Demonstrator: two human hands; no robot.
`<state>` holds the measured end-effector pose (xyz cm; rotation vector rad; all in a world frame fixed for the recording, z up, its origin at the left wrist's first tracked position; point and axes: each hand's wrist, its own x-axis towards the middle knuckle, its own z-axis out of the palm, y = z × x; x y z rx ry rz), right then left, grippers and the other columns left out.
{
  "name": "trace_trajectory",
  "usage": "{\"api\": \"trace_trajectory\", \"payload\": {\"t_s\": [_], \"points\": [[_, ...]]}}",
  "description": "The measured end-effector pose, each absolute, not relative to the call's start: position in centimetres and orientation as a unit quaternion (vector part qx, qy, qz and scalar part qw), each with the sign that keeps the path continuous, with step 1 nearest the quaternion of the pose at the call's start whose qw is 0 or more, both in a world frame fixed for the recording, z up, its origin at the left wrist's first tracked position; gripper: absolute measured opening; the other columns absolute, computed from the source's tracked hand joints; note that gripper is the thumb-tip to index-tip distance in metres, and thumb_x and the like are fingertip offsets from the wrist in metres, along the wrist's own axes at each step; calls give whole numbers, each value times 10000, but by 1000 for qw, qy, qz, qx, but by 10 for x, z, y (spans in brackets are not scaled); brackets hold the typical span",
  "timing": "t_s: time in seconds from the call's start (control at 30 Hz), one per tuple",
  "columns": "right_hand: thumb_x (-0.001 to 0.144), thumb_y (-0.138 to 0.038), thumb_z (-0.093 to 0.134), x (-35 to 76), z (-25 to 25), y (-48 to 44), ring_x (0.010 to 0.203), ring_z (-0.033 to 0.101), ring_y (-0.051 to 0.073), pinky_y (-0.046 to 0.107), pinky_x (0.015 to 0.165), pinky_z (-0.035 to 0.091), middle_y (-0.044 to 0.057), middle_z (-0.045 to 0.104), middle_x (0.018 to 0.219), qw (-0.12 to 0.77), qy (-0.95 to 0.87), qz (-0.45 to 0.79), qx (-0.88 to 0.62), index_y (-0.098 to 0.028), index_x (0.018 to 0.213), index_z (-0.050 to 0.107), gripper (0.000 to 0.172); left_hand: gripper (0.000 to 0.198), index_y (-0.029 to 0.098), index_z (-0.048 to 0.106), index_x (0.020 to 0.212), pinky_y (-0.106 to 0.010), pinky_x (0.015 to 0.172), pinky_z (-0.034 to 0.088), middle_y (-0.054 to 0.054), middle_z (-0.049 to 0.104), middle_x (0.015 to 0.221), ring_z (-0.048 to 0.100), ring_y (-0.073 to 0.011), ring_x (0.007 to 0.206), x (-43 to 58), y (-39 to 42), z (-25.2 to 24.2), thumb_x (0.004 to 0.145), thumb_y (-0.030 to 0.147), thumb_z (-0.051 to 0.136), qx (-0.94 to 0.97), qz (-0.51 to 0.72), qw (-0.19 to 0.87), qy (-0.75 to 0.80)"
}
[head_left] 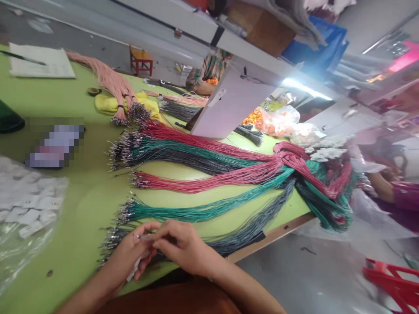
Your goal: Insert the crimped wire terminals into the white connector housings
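Near the table's front edge, my left hand (135, 250) is closed around a small white plastic connector (133, 269), which sticks out below the fingers. My right hand (186, 246) pinches a thin wire end (144, 237) against the left fingertips; its detail is too small to make out. Under and behind both hands lies a bundle of black wires (258, 213) with metal-tipped ends at the left. Just beyond are a green wire bundle (196, 213) and a red one (193, 184). Farther back, more red, green and black wires (196, 157) lie side by side.
A clear bag of white connectors (29, 205) lies at left, near a phone (55, 146). Pink wires (108, 78) rest on a yellow cloth (106, 104). A pale panel (232, 100) stands across the table. Another person's arm (381, 187) shows at right, above a red stool (393, 279).
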<state>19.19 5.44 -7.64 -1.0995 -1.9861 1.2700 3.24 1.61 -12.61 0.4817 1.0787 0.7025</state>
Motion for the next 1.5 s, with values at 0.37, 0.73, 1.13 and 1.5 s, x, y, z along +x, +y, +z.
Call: {"api": "trace_trajectory", "payload": {"t_s": [0.37,0.73,1.13,1.5], "points": [[776,-151,556,198,-106,58,548,494,99,207,530,365,-10,592,606,285,-725,356,-516,-182,741,668,121,353,190,542,934,-122,289,284,54,553,623,379,-31,368,28,21,-123,721,446,659,145,357,788,481],[777,-97,493,199,-104,50,603,536,109,219,610,393,-10,591,648,273,-792,298,-458,-187,700,544,129,341,182,549,930,-124,291,274,53,552,612,361,-24,357,28,21,-124,715,413,677,132,372,785,478],[774,-40,456,192,-114,49,568,495,108,262,627,338,-25,557,599,283,-847,171,-417,-191,679,492,181,357,166,556,925,-118,281,258,33,587,655,354,-13,345,27,22,-124,697,399,703,117,374,793,466],[851,-139,489,190,-117,41,649,587,120,236,654,433,3,636,708,298,-800,308,-420,-196,800,532,87,318,158,552,814,-125,280,230,30,580,629,326,0,308,28,19,-128,727,441,669,160,363,796,457]]}}
